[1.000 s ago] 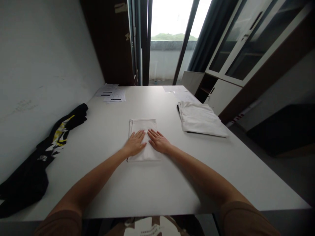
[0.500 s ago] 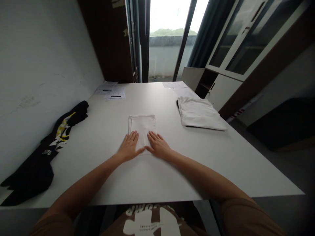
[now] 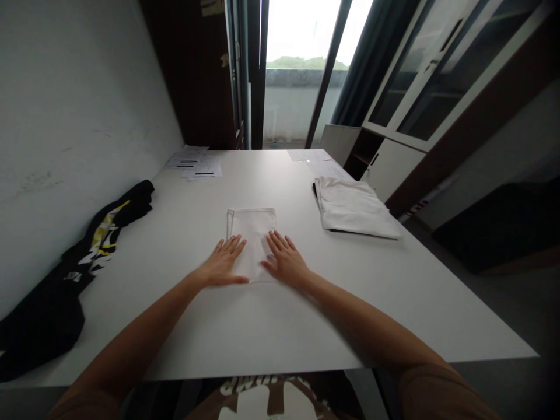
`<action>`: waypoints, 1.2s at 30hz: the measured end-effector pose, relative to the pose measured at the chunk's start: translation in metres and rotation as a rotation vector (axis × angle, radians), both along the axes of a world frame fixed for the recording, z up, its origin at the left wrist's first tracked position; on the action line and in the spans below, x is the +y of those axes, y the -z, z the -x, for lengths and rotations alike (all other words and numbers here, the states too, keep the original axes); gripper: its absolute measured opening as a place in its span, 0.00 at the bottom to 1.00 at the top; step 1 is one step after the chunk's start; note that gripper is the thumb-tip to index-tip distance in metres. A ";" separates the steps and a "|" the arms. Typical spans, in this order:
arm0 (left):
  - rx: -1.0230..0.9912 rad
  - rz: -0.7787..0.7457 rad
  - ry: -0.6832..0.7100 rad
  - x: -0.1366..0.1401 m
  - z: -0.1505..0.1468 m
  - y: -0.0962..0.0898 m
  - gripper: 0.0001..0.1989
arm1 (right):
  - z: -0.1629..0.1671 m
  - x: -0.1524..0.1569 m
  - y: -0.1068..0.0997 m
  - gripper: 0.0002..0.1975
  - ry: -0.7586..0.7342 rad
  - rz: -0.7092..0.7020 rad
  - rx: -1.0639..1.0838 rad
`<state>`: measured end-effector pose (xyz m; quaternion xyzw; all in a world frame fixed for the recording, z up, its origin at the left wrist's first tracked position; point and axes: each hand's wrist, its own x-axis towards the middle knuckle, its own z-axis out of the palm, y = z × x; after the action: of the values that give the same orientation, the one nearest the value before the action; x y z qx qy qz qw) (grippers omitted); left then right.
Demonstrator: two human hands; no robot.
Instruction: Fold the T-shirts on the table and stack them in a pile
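Observation:
A small folded white cloth (image 3: 254, 224) lies flat on the white table (image 3: 280, 326), straight ahead of me. My left hand (image 3: 224, 261) rests flat on its left side, fingers spread and thumb stretched along the near edge. On the right side of the cloth lies my right hand (image 3: 285, 258), palm down with the fingers extended. Neither hand grips anything. The cloth's far edge, with a second layer showing at the far left corner, stays uncovered beyond my fingertips.
Folded white garments (image 3: 354, 207), with a dark layer beneath, lie to the right. A black garment (image 3: 87, 256) with yellow and white print is bunched along the left wall. Printed papers (image 3: 196, 163) lie at the far left, and more sheets (image 3: 310, 156) at the far right.
My hands have moved apart, the left one outward to the left. Their thumbs, close together before, are now separated. The cloth stays folded in the same place.

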<state>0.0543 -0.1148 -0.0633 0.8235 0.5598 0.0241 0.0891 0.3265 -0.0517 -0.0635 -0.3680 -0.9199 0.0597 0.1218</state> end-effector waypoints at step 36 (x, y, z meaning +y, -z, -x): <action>-0.052 -0.102 0.009 -0.010 -0.028 -0.003 0.51 | -0.003 0.001 -0.011 0.45 -0.229 0.217 0.014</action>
<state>0.0823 -0.1253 -0.0601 0.8287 0.5515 0.0734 0.0616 0.3295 -0.0510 -0.0522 -0.2714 -0.9430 0.1748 0.0804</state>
